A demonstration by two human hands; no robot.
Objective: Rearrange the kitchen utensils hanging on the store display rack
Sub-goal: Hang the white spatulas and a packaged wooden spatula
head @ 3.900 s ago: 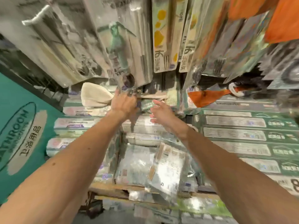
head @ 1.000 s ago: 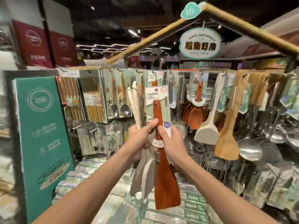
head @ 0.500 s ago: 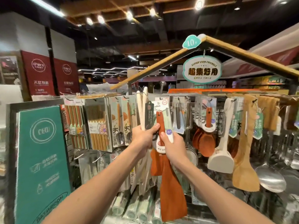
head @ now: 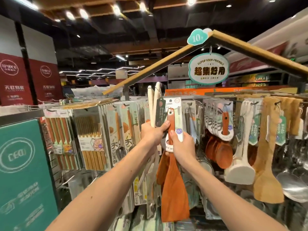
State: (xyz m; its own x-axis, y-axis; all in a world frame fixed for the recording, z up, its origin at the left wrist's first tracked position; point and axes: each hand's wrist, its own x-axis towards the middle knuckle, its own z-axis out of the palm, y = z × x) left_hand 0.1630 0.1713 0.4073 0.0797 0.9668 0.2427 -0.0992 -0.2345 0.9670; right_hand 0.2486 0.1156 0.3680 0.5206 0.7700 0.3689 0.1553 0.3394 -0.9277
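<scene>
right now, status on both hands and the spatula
Left hand grips two pale utensils. Right hand holds red-brown spatula. Hanging packs close behind.

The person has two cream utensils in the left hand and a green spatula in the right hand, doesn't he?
Not quite. The head view shows that the spatula in the right hand is reddish-brown wood, not green; a printed card is fixed round its handle. The rest stands: the left hand holds the two cream utensils by their handles.
</scene>
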